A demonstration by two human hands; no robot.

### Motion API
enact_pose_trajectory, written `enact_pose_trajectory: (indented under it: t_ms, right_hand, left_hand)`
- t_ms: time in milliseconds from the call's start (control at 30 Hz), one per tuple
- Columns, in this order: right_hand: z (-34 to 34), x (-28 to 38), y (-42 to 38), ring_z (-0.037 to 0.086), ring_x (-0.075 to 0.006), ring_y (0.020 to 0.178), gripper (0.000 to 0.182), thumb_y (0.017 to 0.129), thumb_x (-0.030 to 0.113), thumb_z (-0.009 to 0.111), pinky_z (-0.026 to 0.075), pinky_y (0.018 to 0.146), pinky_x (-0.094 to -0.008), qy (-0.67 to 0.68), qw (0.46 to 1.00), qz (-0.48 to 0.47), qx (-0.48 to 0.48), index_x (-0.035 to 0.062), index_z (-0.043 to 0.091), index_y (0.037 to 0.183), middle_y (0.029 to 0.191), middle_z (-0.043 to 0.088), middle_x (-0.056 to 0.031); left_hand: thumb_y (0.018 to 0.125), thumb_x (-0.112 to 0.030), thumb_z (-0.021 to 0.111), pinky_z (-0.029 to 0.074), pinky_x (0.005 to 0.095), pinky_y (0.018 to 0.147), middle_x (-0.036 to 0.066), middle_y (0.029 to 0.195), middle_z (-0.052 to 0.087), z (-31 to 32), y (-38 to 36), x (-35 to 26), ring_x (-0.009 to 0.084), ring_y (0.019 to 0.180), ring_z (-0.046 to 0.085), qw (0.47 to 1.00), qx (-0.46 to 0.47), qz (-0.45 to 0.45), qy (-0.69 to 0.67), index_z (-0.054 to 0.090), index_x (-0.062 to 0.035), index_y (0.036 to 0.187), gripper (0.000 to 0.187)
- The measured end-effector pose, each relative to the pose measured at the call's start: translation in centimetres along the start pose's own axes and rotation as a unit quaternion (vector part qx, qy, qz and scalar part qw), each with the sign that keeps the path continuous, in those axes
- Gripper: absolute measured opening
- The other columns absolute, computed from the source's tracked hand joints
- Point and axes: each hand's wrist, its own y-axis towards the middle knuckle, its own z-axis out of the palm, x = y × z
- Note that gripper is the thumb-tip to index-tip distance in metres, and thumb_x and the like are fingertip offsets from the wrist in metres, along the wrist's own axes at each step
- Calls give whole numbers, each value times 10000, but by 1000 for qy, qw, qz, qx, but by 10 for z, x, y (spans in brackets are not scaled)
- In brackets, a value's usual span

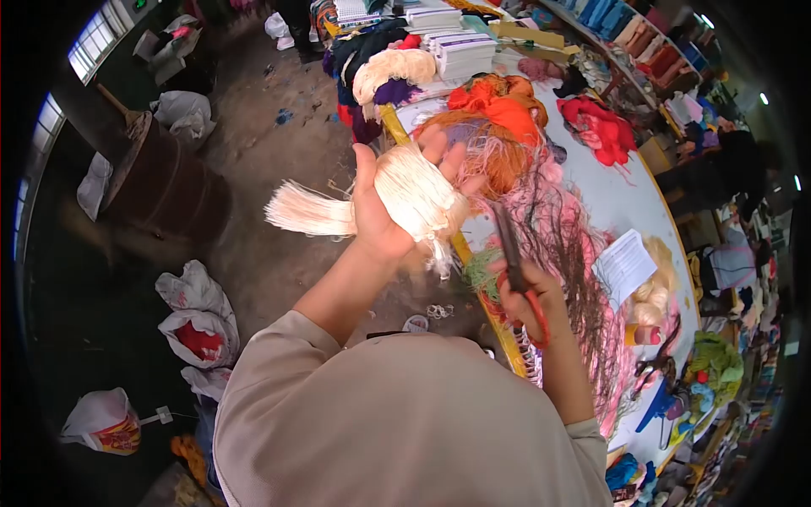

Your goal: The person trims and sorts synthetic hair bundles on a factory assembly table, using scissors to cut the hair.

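Note:
A bundle of cream thread [418, 190] lies across the upturned palm of my left hand [384, 230]. Its brushy cut end sticks out to the left past my thumb, and a looser tuft hangs below the palm. My fingers spread beneath and behind the bundle, supporting it. My right hand [547, 291] grips scissors [509, 249] by their red-orange handles, dark blades pointing up and away from me. The scissors are apart from the thread, over the table's near edge. Whether the blades are parted is hard to make out.
The long table [650, 198] carries pink and dark loose yarn [574, 279], an orange yarn pile [503, 110], red yarn [598, 131], a paper sheet [625, 269] and stacked white packets [463, 55]. A rusty drum [165, 186] and white sacks [198, 317] stand on the left.

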Motion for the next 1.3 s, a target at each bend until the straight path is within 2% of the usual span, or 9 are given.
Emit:
enact_pose_trajectory:
  t_ms: [433, 533, 967, 1033, 1100, 1133, 1200, 1233, 1300]
  right_hand:
    - [12, -10, 13, 449, -36, 498, 486, 882, 342, 708, 316, 440, -196, -52, 995, 5, 80, -1, 577, 1200, 702, 509, 34]
    - [11, -11, 16, 447, -39, 490, 472, 885, 332, 707, 317, 439, -196, -54, 995, -1, 82, 2, 574, 1196, 695, 507, 31]
    - [10, 0, -9, 473, -35, 608, 428, 773, 240, 821, 374, 546, -188, 13, 996, 84, -11, 82, 633, 1123, 708, 489, 62]
    - [5, -9, -11, 469, -35, 575, 449, 760, 190, 823, 358, 495, -184, 50, 997, 33, -45, 45, 616, 1131, 725, 512, 46]
    - [3, -19, -9, 504, -101, 524, 451, 821, 285, 759, 388, 478, -230, 75, 990, -60, -104, -22, 573, 1096, 663, 542, -21]
    - [0, -18, -7, 501, -105, 559, 473, 848, 337, 723, 394, 515, -245, 75, 987, -94, -105, -12, 556, 1120, 672, 530, -20]
    - [-6, -14, -3, 494, -114, 630, 526, 901, 442, 653, 406, 590, -273, 73, 978, -163, -106, 8, 523, 1169, 688, 506, -19]
    - [-8, -14, -8, 447, -56, 636, 580, 818, 444, 747, 346, 564, -202, 114, 981, -109, -114, 44, 524, 1174, 734, 481, 30]
    - [-9, -7, -10, 435, -56, 607, 594, 819, 487, 733, 339, 564, -198, 93, 989, -93, -71, 13, 560, 1131, 671, 473, 40]
  left_hand:
    - [894, -724, 345, 185, 580, 1155, 114, 1265, 622, 7, -6, -10, 270, 1208, 566, 998, -4, -5, 64, 461, -31, 1369, 848]
    - [853, -774, 356, 317, 618, 1078, 161, 1202, 627, 5, -4, -4, 329, 1185, 558, 998, -33, -26, 53, 502, -32, 1294, 876]
    - [876, -728, 393, 261, 570, 1131, 141, 1301, 576, 2, -3, 21, 297, 1251, 518, 990, -103, -60, 71, 442, -18, 1368, 865]
    - [936, -600, 459, 405, 505, 1024, 105, 1140, 632, 8, -3, 25, 256, 1115, 581, 982, -141, -48, 115, 472, -19, 1325, 700]
    - [963, -406, 536, 482, 432, 842, 76, 940, 616, -19, -5, 6, 232, 927, 594, 986, 28, -116, 120, 513, 0, 1170, 456]
    - [948, -293, 571, 465, 350, 651, 21, 751, 550, -2, -11, 6, 160, 731, 552, 984, 1, -146, 101, 524, -14, 1053, 302]
    - [950, -259, 565, 434, 315, 525, 30, 695, 547, 20, -13, -9, 153, 634, 544, 962, 135, -225, 80, 535, -16, 982, 247]
    - [940, -187, 573, 469, 294, 482, 60, 701, 589, 39, -11, -15, 179, 611, 582, 944, 197, -257, 68, 554, -6, 972, 185]
    - [928, -119, 575, 553, 310, 546, 90, 795, 650, 56, 9, -27, 211, 714, 647, 862, 400, -309, 32, 571, 2, 970, 128]
